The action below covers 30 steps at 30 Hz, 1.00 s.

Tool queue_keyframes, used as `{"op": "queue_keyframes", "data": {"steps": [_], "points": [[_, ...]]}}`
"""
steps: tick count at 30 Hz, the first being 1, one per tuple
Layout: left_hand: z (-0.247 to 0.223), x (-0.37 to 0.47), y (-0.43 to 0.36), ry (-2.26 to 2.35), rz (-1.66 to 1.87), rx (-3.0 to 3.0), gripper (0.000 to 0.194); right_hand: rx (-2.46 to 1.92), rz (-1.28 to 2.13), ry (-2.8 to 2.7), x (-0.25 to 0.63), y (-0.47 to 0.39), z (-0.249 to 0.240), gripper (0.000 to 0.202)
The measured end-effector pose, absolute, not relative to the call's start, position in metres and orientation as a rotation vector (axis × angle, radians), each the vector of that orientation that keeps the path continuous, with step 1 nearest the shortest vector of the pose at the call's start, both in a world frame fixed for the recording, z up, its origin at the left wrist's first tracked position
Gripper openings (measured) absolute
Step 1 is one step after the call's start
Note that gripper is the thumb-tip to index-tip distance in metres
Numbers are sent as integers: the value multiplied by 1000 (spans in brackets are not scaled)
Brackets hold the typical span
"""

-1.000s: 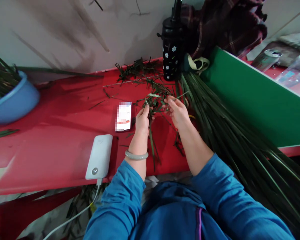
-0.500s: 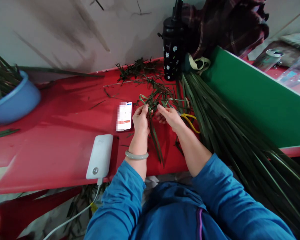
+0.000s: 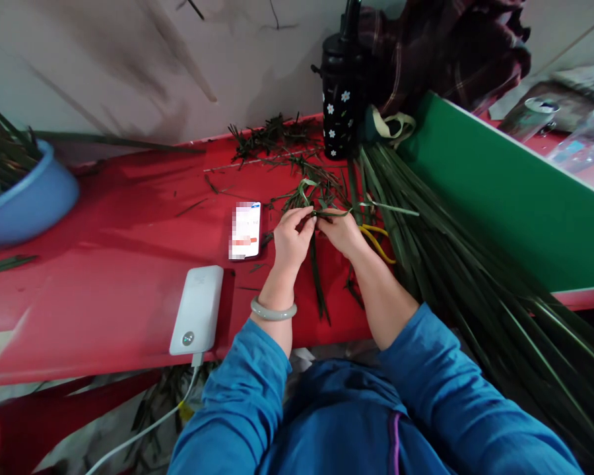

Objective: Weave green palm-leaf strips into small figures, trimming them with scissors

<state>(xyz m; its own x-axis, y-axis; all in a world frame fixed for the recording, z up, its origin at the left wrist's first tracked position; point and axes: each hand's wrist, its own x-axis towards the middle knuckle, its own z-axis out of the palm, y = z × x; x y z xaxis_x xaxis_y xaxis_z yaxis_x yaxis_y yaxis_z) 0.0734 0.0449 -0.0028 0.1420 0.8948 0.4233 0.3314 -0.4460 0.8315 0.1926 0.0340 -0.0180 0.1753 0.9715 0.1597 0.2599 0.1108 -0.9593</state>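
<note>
My left hand (image 3: pixel 293 236) pinches long green leaf strips (image 3: pixel 319 284), whose ends hang down toward the table's front edge. Close against it, my right hand (image 3: pixel 340 232) has its fingers closed on the same leaf strips, and one strip lies across its top. A pale strip end sticks out to the right. Both sets of fingertips nearly meet, so the exact knot or fold between them is hidden. Under and beside my right hand lies a yellow-handled tool (image 3: pixel 376 241), its front part covered. Leaf scraps (image 3: pixel 321 181) are scattered just beyond my hands.
A phone (image 3: pixel 246 231) and a white power bank (image 3: pixel 197 310) with a cable lie left on the red table (image 3: pixel 119 264). A black tumbler (image 3: pixel 339 99) stands behind. Long leaves (image 3: pixel 426 244) and a green board (image 3: pixel 505 204) occupy the right, a blue basin (image 3: pixel 39 194) the far left.
My left hand has moved right and slightly turned. My right hand, which was apart with loose fingers, has closed on the leaf strips beside it. A pale strip end now points right.
</note>
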Motion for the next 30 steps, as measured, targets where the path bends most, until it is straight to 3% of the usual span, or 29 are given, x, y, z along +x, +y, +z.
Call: {"op": "queue_keyframes", "data": {"steps": [9, 18, 21, 26, 30], "points": [[-2, 70, 48, 1299, 1212, 1908, 18, -1431, 868, -1479, 193, 30, -7, 15], [-8, 69, 54, 1086, 1223, 1165, 11, -1132, 1250, -1213, 190, 28, -10, 21], [-10, 70, 55, 1040, 1250, 1089, 11, -1196, 1113, -1269, 188, 28, -8, 19], [-5, 69, 54, 1274, 1272, 1300, 8, -1415, 583, -1407, 183, 25, -5, 5], [-2, 68, 53, 1345, 1243, 1405, 8, -1444, 440, -1551, 181, 23, -6, 15]]}}
